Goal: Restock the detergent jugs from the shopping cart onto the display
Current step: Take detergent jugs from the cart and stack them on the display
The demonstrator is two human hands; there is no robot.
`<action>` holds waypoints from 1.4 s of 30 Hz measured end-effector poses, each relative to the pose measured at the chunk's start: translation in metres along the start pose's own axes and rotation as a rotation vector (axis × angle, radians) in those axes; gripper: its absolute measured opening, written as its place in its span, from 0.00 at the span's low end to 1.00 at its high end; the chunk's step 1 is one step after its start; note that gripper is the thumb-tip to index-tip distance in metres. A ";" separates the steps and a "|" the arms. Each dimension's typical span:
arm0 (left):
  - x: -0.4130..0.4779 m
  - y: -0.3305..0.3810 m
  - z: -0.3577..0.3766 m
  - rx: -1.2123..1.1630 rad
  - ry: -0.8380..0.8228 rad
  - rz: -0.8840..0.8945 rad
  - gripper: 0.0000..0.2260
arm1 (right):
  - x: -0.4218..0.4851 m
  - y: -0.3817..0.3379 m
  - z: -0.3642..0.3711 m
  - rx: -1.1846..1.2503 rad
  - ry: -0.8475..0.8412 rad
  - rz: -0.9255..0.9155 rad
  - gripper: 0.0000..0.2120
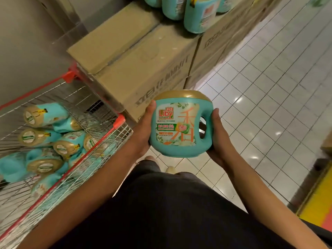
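I hold the teal Liby detergent jug, gold lid up and label facing me, between my left hand and right hand, each gripping one side. My fingers are hidden behind it. Beyond my hands, display jugs are cut off at the top.

Near centre, gripped upright between left hand and right hand: teal Liby detergent jug, gold lid, pale floral label facing the camera, handle toward 3 o'clock. At 9 o'clock, inside the red-rimmed wire shopping cart: loose heap of matching jugs, lying on their sides, gold lids mostly toward the camera. At 12 o'clock: display of stacked brown cartons, more teal jugs on top, upright, cut off by the upper edge.
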State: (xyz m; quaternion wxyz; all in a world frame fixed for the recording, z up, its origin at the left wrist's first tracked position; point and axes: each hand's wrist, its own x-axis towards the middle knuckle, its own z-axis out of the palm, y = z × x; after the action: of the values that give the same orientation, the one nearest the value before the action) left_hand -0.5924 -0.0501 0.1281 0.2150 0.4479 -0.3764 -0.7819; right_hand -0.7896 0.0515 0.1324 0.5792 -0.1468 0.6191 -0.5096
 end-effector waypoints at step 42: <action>0.358 0.322 0.064 0.240 0.443 0.940 0.48 | 0.407 -0.376 0.031 -0.333 -0.308 -0.518 0.37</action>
State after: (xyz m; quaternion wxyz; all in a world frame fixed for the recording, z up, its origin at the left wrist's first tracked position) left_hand -0.8293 -0.4665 0.2075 0.5638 0.4066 -0.5690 -0.4393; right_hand -1.0328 -0.4409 0.2083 0.4855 -0.4668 0.5411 -0.5036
